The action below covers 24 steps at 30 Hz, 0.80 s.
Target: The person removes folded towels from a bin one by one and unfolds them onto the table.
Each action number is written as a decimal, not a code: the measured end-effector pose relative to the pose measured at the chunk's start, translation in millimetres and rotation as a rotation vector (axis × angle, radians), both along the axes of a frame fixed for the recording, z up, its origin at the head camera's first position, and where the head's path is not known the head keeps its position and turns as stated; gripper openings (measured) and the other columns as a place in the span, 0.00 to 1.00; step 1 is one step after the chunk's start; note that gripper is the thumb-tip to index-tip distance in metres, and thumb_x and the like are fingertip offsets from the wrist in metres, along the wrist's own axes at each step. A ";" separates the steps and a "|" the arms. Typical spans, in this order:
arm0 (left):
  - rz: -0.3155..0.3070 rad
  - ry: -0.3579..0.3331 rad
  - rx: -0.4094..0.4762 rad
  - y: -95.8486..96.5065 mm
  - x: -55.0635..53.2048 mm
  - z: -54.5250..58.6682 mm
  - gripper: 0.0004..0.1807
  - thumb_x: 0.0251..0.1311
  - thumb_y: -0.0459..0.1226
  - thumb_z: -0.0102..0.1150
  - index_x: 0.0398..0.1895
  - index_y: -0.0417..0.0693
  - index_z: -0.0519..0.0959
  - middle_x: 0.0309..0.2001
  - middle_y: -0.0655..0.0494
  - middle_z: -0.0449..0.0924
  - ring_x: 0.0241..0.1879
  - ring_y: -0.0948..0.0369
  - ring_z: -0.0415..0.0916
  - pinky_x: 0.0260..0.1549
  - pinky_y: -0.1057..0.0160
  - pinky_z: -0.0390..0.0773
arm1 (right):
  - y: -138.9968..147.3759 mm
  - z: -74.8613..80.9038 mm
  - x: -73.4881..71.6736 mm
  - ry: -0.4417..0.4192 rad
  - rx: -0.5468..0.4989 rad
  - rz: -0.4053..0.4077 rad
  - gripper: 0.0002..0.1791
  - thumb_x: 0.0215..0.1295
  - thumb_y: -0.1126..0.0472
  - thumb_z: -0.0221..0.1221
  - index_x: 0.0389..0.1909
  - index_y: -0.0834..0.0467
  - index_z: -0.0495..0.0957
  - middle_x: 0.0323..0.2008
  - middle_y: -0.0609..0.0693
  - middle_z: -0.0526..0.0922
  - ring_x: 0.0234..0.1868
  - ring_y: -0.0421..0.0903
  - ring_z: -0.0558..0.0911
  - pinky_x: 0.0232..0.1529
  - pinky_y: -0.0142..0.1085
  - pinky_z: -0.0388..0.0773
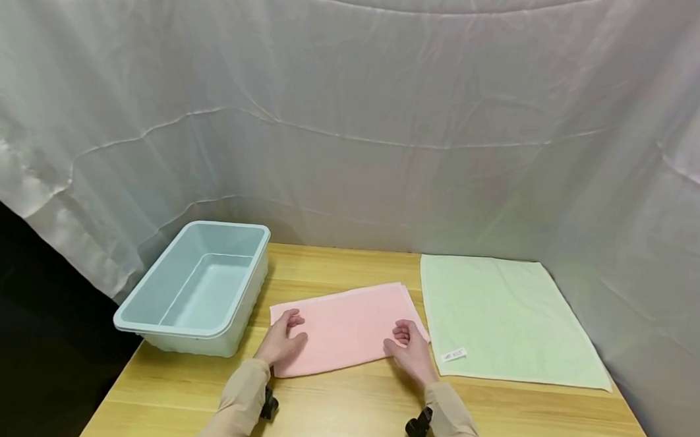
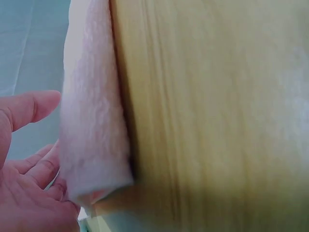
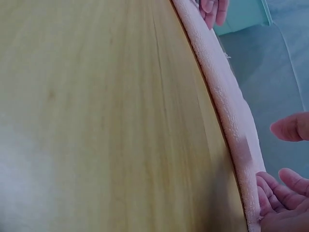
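Observation:
A folded pink towel [image 1: 350, 331] lies on the table in front of me, slightly slanted, with layered edges at its right end. My left hand [image 1: 284, 339] is at the towel's left end, its thumb apart from the fingers. In the left wrist view, the left fingers [image 2: 43, 169] are beside the end of the thick pink fold [image 2: 94, 111]. Over the towel's right end is my right hand [image 1: 411, 352], fingers loosely bent. The right wrist view shows its thumb [image 3: 289, 128] spread away and its fingers [image 3: 277, 193] right at the towel's edge [image 3: 227, 116].
To the left stands a light blue plastic basin [image 1: 250, 292], with nothing inside. A pale green towel [image 1: 505, 319] with a white label [image 1: 454, 354] is spread flat on the right. Wooden table [image 1: 339, 416] shows in front; a grey curtain [image 1: 352, 179] hangs behind.

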<state>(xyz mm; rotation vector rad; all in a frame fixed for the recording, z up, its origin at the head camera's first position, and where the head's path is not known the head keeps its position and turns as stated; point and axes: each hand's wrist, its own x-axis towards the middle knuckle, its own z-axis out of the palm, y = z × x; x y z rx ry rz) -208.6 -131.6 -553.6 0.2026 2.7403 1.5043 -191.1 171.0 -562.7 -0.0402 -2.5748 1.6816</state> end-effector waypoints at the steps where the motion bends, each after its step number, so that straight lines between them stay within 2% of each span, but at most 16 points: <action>1: 0.001 0.000 0.001 0.1 0.0 0.6 0.31 0.58 0.29 0.62 0.65 0.28 0.67 0.54 0.35 0.81 0.60 0.39 0.75 0.66 0.41 0.71 | 0.0 0.2 -1.1 0.000 0.000 0.005 0.27 0.58 0.67 0.66 0.57 0.71 0.70 0.48 0.64 0.79 0.50 0.55 0.79 0.59 0.47 0.78; 4: 0.012 -0.016 0.003 0.1 0.4 2.0 0.31 0.59 0.30 0.62 0.65 0.28 0.67 0.53 0.36 0.82 0.58 0.40 0.77 0.65 0.42 0.72 | -0.5 1.0 -4.8 -0.014 0.007 0.021 0.29 0.59 0.65 0.66 0.59 0.70 0.68 0.51 0.64 0.79 0.54 0.56 0.77 0.64 0.52 0.74; 8: 0.027 -0.024 -0.015 -0.8 1.4 2.8 0.31 0.59 0.30 0.62 0.66 0.29 0.68 0.52 0.39 0.83 0.55 0.44 0.78 0.62 0.45 0.75 | -0.9 -0.1 -10.9 -0.016 0.012 0.047 0.32 0.59 0.64 0.66 0.62 0.70 0.66 0.53 0.64 0.77 0.57 0.58 0.76 0.68 0.54 0.71; 15: 0.037 0.020 -0.059 -1.6 4.3 2.7 0.30 0.57 0.29 0.63 0.64 0.30 0.69 0.45 0.42 0.86 0.45 0.50 0.81 0.50 0.57 0.79 | -2.3 -1.1 -24.0 0.023 0.061 0.064 0.33 0.59 0.63 0.66 0.62 0.69 0.65 0.52 0.65 0.78 0.57 0.60 0.76 0.67 0.55 0.70; 19: 0.050 0.037 -0.071 -1.7 5.5 2.5 0.31 0.56 0.30 0.62 0.64 0.31 0.69 0.42 0.45 0.87 0.40 0.55 0.82 0.44 0.61 0.80 | -3.8 -0.7 -31.2 0.009 0.104 0.076 0.34 0.61 0.62 0.65 0.65 0.66 0.64 0.56 0.65 0.79 0.61 0.62 0.76 0.69 0.56 0.69; 20: 0.049 0.050 -0.077 -2.0 5.6 2.5 0.31 0.55 0.29 0.62 0.64 0.31 0.70 0.41 0.45 0.88 0.39 0.55 0.82 0.44 0.60 0.80 | -4.2 -0.8 -33.0 0.000 0.107 0.080 0.34 0.61 0.62 0.65 0.66 0.66 0.63 0.57 0.65 0.79 0.63 0.63 0.76 0.70 0.57 0.68; 24: 0.054 0.072 -0.082 -2.8 6.0 1.7 0.30 0.55 0.30 0.62 0.63 0.31 0.71 0.40 0.46 0.88 0.38 0.55 0.83 0.58 0.50 0.73 | -5.4 -0.5 -40.0 -0.001 0.120 0.106 0.35 0.63 0.62 0.64 0.67 0.65 0.62 0.60 0.66 0.78 0.65 0.64 0.75 0.71 0.59 0.66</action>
